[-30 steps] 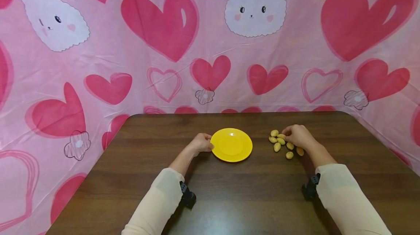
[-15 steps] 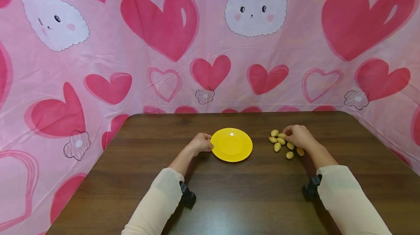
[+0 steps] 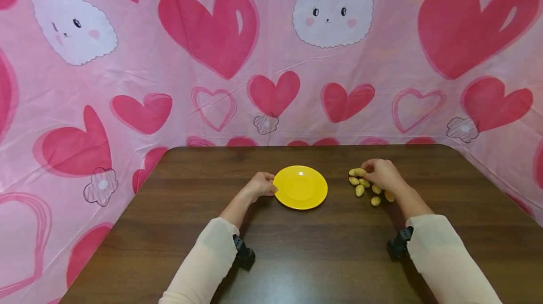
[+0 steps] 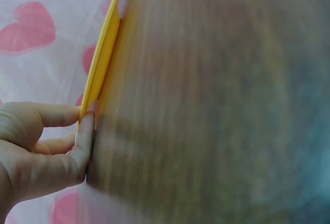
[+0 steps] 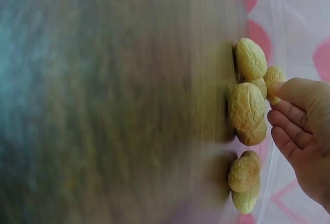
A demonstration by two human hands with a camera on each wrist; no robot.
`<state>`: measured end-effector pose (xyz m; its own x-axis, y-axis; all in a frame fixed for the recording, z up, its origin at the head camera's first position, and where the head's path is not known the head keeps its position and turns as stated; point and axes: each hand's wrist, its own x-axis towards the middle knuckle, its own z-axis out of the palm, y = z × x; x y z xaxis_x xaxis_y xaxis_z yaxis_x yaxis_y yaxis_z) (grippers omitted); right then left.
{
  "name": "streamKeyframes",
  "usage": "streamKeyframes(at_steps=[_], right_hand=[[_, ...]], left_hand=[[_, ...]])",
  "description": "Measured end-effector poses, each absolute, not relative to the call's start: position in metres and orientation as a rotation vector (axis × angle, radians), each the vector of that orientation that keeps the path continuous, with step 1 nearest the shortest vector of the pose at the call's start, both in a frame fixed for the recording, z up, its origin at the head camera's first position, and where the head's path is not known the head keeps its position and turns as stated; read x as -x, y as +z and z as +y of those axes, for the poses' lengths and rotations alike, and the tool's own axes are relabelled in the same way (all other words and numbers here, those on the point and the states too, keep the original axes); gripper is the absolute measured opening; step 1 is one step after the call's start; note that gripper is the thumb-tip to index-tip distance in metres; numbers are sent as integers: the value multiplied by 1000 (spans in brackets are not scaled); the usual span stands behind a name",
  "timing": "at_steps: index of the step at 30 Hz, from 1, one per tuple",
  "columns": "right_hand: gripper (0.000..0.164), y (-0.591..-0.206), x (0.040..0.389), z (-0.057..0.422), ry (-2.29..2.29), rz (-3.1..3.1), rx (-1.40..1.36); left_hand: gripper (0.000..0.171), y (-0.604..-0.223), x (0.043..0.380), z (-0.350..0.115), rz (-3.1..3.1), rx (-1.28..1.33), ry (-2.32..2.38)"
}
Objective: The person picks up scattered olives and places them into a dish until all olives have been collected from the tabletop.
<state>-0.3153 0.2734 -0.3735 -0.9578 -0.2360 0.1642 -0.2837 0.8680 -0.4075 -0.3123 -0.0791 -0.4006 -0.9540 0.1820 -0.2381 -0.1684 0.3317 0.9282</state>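
Observation:
My left hand (image 3: 259,186) pinches the left rim of a round yellow plate (image 3: 300,187), which lies on the table. Seen edge-on in the left wrist view, the plate (image 4: 100,62) has fingers on both sides of its rim. To the right, my right hand (image 3: 383,175) pinches a small wrinkled yellow potato (image 5: 275,82) between thumb and fingertips, just above the others. Several more small potatoes (image 3: 359,191) lie loosely grouped under and in front of that hand; some are partly hidden by it.
The brown wooden table (image 3: 305,252) has rounded far corners. Behind it hangs a pink cloth (image 3: 271,101) with hearts and rabbits. A black wrist camera (image 3: 243,253) sits at the left cuff, another black wrist camera (image 3: 399,243) at the right cuff.
My right hand has shifted slightly up and away, lifting the potato it pinches from among the others. The left hand and the plate stay in place.

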Motion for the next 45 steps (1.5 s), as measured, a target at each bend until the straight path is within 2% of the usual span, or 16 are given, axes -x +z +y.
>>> streamKeyframes(at_steps=[31,45], right_hand=[[23,-377,326,223,797,-2917,-416],[21,-375,331,196,744,-2840,-543]], left_hand=[[44,-394,303,-78,2335,-17,1646],[41,-396,301,-78,2340,-27,1658]])
